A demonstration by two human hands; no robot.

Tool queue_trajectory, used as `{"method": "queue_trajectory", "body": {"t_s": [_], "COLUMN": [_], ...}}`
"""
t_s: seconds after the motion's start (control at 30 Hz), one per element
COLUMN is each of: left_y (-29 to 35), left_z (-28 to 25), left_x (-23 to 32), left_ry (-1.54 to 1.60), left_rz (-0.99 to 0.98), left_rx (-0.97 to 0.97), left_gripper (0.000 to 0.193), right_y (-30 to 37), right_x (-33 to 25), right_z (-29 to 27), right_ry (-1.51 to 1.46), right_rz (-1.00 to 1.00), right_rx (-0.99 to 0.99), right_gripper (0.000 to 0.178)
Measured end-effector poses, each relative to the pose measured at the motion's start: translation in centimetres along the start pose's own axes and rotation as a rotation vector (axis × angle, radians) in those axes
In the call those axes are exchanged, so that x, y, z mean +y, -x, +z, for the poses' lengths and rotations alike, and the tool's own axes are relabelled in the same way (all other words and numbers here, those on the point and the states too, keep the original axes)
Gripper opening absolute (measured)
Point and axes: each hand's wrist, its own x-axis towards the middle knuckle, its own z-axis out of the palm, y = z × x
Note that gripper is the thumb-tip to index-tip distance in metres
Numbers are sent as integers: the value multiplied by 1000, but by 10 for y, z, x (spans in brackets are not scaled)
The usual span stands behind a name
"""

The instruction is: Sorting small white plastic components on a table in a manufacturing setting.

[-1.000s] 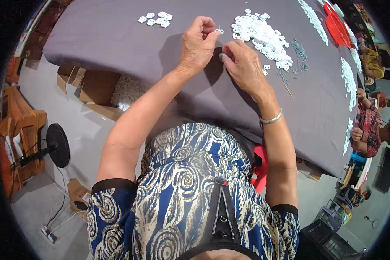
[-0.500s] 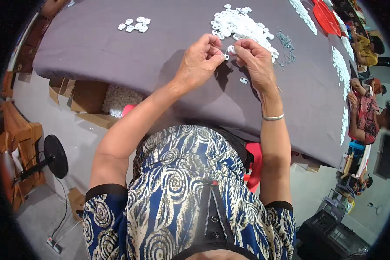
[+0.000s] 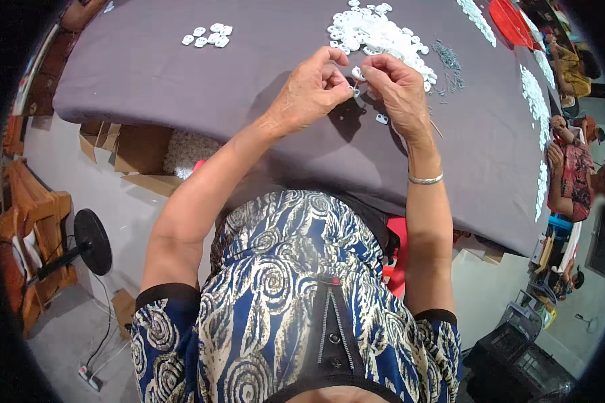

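Note:
My left hand point(image 3: 310, 91) pinches a small white plastic piece with holes point(image 3: 355, 92) between thumb and fingertips. Close beside it, my right hand point(image 3: 402, 93) grips a rounded white plastic piece point(image 3: 358, 73) in its closed fingertips. The two pieces are a short way apart or just touching; I cannot tell which. Below the fingers, another small white piece with holes point(image 3: 382, 119) lies on the grey cloth. Just beyond both hands spreads a heap of white plastic pieces point(image 3: 373, 33), with small grey pins or screws point(image 3: 448, 64) scattered to its right.
Several white pieces point(image 3: 215, 35) sit grouped at the far left of the cloth-covered table point(image 3: 148, 74). A thin stick point(image 3: 437, 128) lies by my right wrist. More white pieces and a red tray point(image 3: 509, 25) are at the right, near other people. Below the left edge stands an open cardboard box point(image 3: 141, 149).
Both hands stay close together, with small shifts of the fingers and of the pieces in them. The view has shifted slightly, and more of the stick shows beside my right wrist.

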Motion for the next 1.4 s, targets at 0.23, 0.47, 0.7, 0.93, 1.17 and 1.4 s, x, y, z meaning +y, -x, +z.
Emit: {"method": "queue_trajectory", "body": {"t_s": [0.23, 0.47, 0.7, 0.93, 1.17, 1.4], "left_y": [1, -1, -2, 0, 0, 0], "left_z": [0, -1, -1, 0, -2, -1], "left_x": [2, 0, -1, 0, -3, -5], "left_ry": [-9, -30, -33, -54, -55, -28], "left_rz": [-3, 1, 4, 0, 8, -11], "left_rx": [-19, -20, -14, 16, 11, 26], "left_gripper": [34, 34, 34, 32, 33, 35], "right_y": [-1, 0, 2, 2, 2, 1], "right_x": [3, 2, -2, 2, 4, 7], "right_z": [-1, -1, -1, 0, -2, -3], "right_ry": [35, 82, 142, 157, 241, 270], "right_rz": [-9, -38, -44, -96, -140, -139], "right_rx": [-17, -22, -42, -41, -92, -100], "right_gripper": [11, 11, 10, 9, 9, 9]}}
